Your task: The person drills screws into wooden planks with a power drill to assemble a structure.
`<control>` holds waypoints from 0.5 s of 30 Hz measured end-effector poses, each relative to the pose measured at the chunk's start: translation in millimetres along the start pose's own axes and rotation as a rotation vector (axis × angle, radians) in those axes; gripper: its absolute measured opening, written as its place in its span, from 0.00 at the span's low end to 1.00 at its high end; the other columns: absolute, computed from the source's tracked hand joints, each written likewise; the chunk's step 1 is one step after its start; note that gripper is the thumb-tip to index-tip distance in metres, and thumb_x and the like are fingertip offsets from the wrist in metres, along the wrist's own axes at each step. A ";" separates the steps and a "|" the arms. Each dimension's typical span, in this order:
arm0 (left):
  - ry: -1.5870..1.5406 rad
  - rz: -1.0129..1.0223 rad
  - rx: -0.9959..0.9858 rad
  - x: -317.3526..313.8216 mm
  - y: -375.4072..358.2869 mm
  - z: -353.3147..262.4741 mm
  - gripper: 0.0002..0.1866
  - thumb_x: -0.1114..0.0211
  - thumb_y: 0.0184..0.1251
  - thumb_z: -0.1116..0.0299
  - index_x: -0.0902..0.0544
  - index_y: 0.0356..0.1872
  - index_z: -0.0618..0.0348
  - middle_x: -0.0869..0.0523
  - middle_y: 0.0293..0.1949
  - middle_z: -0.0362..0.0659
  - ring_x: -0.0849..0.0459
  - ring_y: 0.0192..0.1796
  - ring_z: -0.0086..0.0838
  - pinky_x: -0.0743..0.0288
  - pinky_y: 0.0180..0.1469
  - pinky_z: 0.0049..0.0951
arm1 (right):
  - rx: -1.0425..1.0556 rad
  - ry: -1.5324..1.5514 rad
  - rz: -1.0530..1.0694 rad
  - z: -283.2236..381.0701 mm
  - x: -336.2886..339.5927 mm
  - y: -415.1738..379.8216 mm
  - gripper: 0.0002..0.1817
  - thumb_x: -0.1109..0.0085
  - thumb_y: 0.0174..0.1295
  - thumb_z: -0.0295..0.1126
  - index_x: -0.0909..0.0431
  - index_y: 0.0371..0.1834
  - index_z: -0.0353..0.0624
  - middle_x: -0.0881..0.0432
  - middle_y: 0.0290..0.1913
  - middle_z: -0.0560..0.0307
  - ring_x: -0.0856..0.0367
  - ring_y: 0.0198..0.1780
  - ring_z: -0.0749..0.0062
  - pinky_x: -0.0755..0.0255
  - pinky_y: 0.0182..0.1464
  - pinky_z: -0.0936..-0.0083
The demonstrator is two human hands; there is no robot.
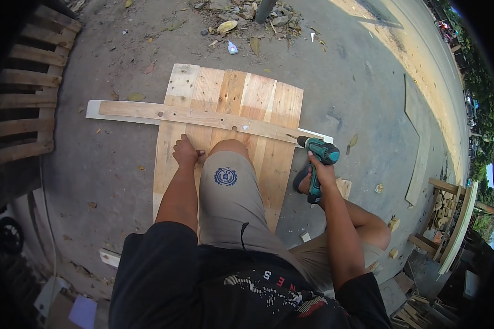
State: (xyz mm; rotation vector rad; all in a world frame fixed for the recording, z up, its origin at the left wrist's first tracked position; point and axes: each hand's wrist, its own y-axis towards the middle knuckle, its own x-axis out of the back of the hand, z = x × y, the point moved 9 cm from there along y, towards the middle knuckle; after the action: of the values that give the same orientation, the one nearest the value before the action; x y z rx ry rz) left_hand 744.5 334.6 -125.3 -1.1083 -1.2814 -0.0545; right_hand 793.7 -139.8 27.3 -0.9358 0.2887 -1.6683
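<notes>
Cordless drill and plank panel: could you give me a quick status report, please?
Right hand grips the cordless drill, bit at the cross batten. Left hand pressed flat on the plank panel; a knee rests on it too. Nothing blocking the bit.

A wooden pallet (24, 88) lies at the left edge, litter and stones (252, 16) sit at top centre, and stacked timber offcuts (450, 214) stand at the right.
</notes>
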 end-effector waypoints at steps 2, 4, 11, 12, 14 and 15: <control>-0.003 -0.005 -0.006 0.8 -0.4 0.3 0.43 0.17 0.45 0.53 0.32 0.60 0.55 0.21 0.56 0.50 0.23 0.61 0.45 0.26 0.58 0.48 | 0.008 -0.013 0.005 -0.5 -1.6 2.2 0.20 0.26 0.57 0.45 0.20 0.40 0.41 0.23 0.22 0.61 0.26 0.18 0.77 0.30 0.20 0.78; -0.009 -0.017 -0.015 0.9 -1.3 0.8 0.42 0.17 0.45 0.54 0.32 0.59 0.55 0.21 0.55 0.51 0.23 0.60 0.46 0.26 0.58 0.48 | 0.000 -0.057 0.028 1.2 -1.8 4.6 0.21 0.26 0.57 0.45 0.20 0.41 0.40 0.23 0.22 0.61 0.25 0.18 0.77 0.31 0.20 0.77; -0.010 -0.020 -0.031 1.7 -0.1 -1.4 0.40 0.17 0.44 0.53 0.31 0.55 0.55 0.21 0.53 0.51 0.22 0.59 0.47 0.25 0.57 0.48 | 0.192 -0.552 0.213 50.0 -14.7 19.9 0.20 0.29 0.60 0.46 0.20 0.40 0.40 0.23 0.20 0.60 0.23 0.18 0.75 0.29 0.21 0.75; -0.008 -0.014 -0.028 1.6 -1.0 -1.1 0.40 0.17 0.44 0.53 0.31 0.55 0.55 0.21 0.53 0.51 0.22 0.59 0.47 0.26 0.57 0.48 | 0.128 -0.531 0.250 48.5 -17.2 24.7 0.21 0.29 0.59 0.46 0.20 0.41 0.38 0.22 0.21 0.59 0.23 0.18 0.75 0.29 0.21 0.74; 0.004 -0.013 -0.029 1.0 0.5 -1.8 0.39 0.17 0.45 0.54 0.31 0.55 0.55 0.21 0.53 0.51 0.22 0.59 0.47 0.25 0.57 0.47 | 0.039 -0.494 0.281 52.6 -19.9 30.3 0.21 0.28 0.59 0.45 0.20 0.41 0.37 0.21 0.21 0.59 0.23 0.17 0.75 0.29 0.21 0.73; 0.011 -0.011 -0.027 0.3 1.4 -1.1 0.39 0.17 0.45 0.54 0.31 0.55 0.55 0.21 0.53 0.51 0.22 0.59 0.47 0.25 0.57 0.47 | 0.005 -0.481 0.276 56.3 -19.0 31.0 0.21 0.28 0.58 0.44 0.20 0.39 0.37 0.21 0.21 0.59 0.23 0.17 0.75 0.29 0.21 0.73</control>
State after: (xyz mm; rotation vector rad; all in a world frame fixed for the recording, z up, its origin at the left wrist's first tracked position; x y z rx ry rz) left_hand 746.2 334.7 -125.8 -1.1229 -1.2804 -0.0861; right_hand 856.0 -117.1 36.5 -1.2015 0.0808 -1.1513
